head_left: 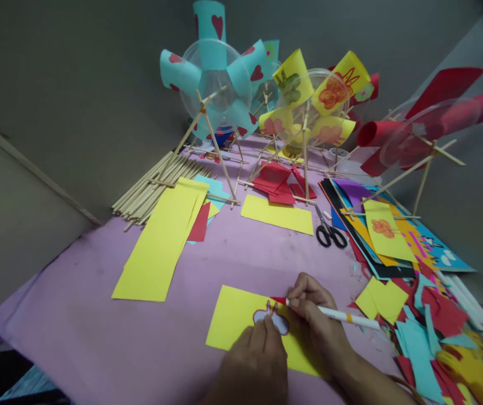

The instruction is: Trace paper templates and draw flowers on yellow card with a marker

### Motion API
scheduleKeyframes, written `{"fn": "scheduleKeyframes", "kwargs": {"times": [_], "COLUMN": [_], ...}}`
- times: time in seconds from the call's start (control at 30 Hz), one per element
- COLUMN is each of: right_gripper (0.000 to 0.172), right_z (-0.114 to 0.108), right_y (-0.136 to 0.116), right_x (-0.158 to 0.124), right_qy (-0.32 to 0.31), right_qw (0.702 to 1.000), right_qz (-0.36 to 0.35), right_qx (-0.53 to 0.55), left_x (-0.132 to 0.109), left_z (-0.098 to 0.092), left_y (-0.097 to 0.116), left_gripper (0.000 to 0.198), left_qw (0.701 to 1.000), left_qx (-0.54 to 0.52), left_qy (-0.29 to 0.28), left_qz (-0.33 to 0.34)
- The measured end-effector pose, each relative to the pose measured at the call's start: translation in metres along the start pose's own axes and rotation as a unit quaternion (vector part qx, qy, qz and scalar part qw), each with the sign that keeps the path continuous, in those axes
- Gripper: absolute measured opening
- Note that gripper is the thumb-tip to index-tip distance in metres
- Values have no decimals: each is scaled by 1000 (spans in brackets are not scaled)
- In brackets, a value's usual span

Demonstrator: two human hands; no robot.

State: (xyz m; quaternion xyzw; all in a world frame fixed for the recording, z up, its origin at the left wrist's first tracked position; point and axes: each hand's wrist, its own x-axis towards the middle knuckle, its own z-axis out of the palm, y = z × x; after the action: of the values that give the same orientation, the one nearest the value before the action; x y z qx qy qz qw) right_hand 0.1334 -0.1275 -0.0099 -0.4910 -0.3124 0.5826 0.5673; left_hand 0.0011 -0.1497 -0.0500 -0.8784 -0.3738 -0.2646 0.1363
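Observation:
Near the table's front edge lies a yellow paper strip (228, 316) with a pale butterfly cutout (282, 324) on it, its edge lined in red. My left hand (253, 360) has its fingers pressed together on the cutout, holding it down and covering its lower part. In my right hand (319, 323) is a red marker (346, 317) with a white barrel. The marker's red tip end is by the top of the butterfly, at its antennae. Farther back, black-handled scissors (329, 232) lie apart from both hands.
Paper pinwheels on stick stands, blue (213, 73), yellow (308, 101) and red (430, 124), rise at the back. Sticks (157, 188) and yellow strips (161, 247) lie left. Coloured sheets (393, 230) and paper scraps (422, 349) cover the right side.

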Motion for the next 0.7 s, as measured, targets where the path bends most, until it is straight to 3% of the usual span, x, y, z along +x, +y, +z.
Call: {"fn": "scheduleKeyframes", "kwargs": {"times": [0.07,0.1,0.2,0.27,0.37,0.5,0.7], "right_gripper": [14,14,15,15,13,11,12], "right_z": [0,0,-2,-4,-7,-6,5], "right_y": [-1,-2,-6,-9,-11,-10,-5], "right_x": [1,1,0,-4,-15,-31,-33], "right_qy": [22,37,76,89,87,55,-63], "right_qw": [1000,999,994,990,986,977,930], "right_qz": [-19,-32,-80,-107,-131,-171,-198], "right_qx": [6,7,-5,-21,-46,-114,-302], "left_x": [10,18,48,66,80,78,85], "left_z": [-10,-17,-45,-59,-65,-56,-48], "left_y": [-10,-17,-39,-49,-58,-69,-82], "left_gripper": [30,27,22,19,17,16,19], "left_qw": [996,989,922,878,865,883,870], "left_qx": [-24,-44,-168,-243,-273,-273,-301], "left_qy": [-65,-127,-348,-412,-421,-383,-390], "left_qz": [56,64,32,-5,-21,-6,19]}}
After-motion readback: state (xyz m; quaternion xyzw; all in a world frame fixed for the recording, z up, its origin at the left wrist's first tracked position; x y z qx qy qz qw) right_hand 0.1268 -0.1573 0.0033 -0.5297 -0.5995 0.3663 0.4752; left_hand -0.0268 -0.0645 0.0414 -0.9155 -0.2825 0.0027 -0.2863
